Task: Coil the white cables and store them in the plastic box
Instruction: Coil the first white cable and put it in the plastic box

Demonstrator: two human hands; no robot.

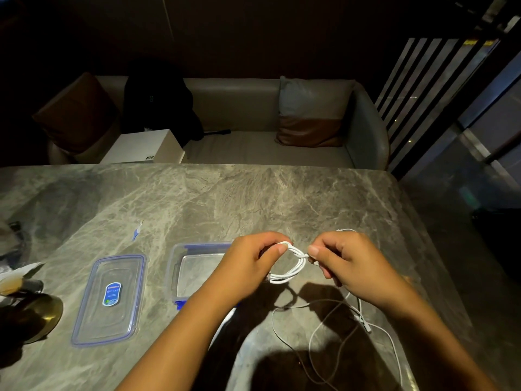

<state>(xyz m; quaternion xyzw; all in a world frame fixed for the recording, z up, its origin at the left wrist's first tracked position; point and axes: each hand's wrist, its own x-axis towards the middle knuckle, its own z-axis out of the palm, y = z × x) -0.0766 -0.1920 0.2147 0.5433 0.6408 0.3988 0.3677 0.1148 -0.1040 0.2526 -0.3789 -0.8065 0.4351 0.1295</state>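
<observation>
A coiled white cable (293, 266) hangs in a small loop between both hands, above the table. My left hand (248, 263) pinches the coil's left end. My right hand (349, 261) pinches the wrapped part at its right end. A second white cable (332, 328) lies loose on the table below my right forearm, in wide loops. The clear plastic box (180, 266) with blue clips stands open under my left hand, which hides part of it. Its lid (110, 300) lies flat to the left, with a blue label on it.
A small blue-and-white item (137, 231) lies on the marble table (253, 198) beyond the lid. A brass round base (42, 314) and paper stand at the left edge. A sofa with cushions, a dark bag and a white carton is behind the table.
</observation>
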